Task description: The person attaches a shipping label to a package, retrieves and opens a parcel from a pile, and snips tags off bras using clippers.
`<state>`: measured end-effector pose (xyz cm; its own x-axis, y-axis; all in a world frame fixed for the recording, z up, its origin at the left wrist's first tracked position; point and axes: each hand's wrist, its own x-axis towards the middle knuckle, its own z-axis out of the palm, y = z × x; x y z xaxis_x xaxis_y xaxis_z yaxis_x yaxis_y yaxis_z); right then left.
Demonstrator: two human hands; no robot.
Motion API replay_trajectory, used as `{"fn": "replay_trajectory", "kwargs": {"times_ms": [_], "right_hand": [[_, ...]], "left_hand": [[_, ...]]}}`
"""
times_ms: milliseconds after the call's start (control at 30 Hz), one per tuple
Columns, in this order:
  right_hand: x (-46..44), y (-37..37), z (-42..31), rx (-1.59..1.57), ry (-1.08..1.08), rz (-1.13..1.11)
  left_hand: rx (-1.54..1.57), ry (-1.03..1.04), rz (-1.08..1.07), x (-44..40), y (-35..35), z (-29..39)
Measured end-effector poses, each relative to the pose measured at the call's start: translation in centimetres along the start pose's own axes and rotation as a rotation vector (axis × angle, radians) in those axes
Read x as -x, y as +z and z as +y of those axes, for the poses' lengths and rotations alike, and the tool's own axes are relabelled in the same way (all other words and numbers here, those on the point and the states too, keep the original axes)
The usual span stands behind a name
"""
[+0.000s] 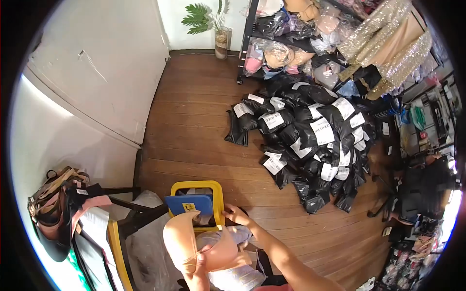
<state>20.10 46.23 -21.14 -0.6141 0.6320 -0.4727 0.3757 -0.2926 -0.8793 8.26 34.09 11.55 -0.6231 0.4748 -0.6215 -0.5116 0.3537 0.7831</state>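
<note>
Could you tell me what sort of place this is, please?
Probably a packing room or stockroom for a clothing seller: labelled black parcels are heaped on the floor, bagged bras fill a rack, and sequinned garments hang nearby.

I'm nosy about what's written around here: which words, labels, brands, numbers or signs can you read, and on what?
None can be read for certain.
White labels on the black parcels: barcodes show, but the print is too small.
Yellow sticker on the blue lid: dark marks, too blurred.
White tag among the hanging garments: too small.
</note>
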Motion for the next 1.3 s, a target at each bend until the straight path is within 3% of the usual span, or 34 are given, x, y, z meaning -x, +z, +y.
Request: {"fn": "replay_trajectory", "kwargs": {"times_ms": [67, 100, 167, 300, 400, 467, 533, 600, 633, 667, 700, 800, 867, 900, 967, 1033, 1133, 1300], "right_hand": [[-0.1, -0.5, -0.1, -0.276, 0.283, -0.151], [0.1, -0.9, -0.4, -0.286, 0.288, -0.146], [1.3, -1.0, -0.1, -0.060, 0.143, 0.087], [5.6, -5.3, -0.4, 0.023, 0.160, 0.153], [10.2, -9.9, -3.3, 0.070, 0.326, 0.239], [13.3, -12.8, -4.2, -0.080, 0.429, 0.274], [15.3, -14.9, -4.3, 0.008, 0.475, 0.365], [16.7, -16.9, -3.9, 0.099, 0.521, 0.458], [17.0, -17.9, -3.4, 0.080, 0.543, 0.494], [17.4, -19.0, -3.4, 0.059, 0.563, 0.530], [17.9, -20.4, -4.0, 0.053, 0.560, 0.544], [17.2, -24.4, -7.0, -0.095, 0.543, 0.579], [15.9, -28.4, -11.9, -0.568, 0.569, 0.694], [14.9, -30.5, -12.6, -0.572, 0.569, 0.701], [12.6, -34.6, -13.6, -0.703, 0.360, 0.759], [9.5, -38.6, -16.9, -0.850, 0.386, 0.840], [5.1, -43.2, -19.0, -0.793, 0.267, 0.869], [-3.1, -49.6, -19.5, -0.883, 0.348, 0.949]], "left_hand": [[-0.031, -0.015, 0.020, -0.2, 2.3, 0.9], [-0.060, -0.008, -0.020, -0.4, 3.1, 1.3], [-0.098, 0.009, -0.084, -0.2, 5.0, 2.7], [-0.138, -0.044, -0.169, 2.3, 8.0, 5.9], [-0.138, -0.121, -0.232, 4.0, 8.0, 7.0], [-0.280, -0.112, -0.249, 6.1, 9.3, 9.6], [-0.238, -0.121, -0.238, 7.7, 11.0, 12.0], [0.199, -0.266, -0.247, 8.3, 10.9, 12.9], [-0.246, -0.229, -0.205, 9.5, 11.2, 13.7], [-0.026, -0.748, -0.126, 8.5, 6.5, 10.5], [-0.036, -0.745, -0.139, 8.7, 7.8, 11.4], [-0.222, -0.298, -0.178, 8.6, 13.6, 15.7], [-0.316, -0.005, -0.186, 8.3, 17.0, 17.0], [-0.242, -0.127, -0.473, 6.3, 14.7, 15.5], [-0.280, -0.123, -0.495, 4.1, 17.1, 14.8], [-0.346, -0.119, -0.521, 2.1, 19.7, 14.7], [-0.444, -0.137, -0.570, -1.0, 23.6, 14.3], [-0.572, -0.160, -0.682, -7.7, 31.6, 10.2]]}}
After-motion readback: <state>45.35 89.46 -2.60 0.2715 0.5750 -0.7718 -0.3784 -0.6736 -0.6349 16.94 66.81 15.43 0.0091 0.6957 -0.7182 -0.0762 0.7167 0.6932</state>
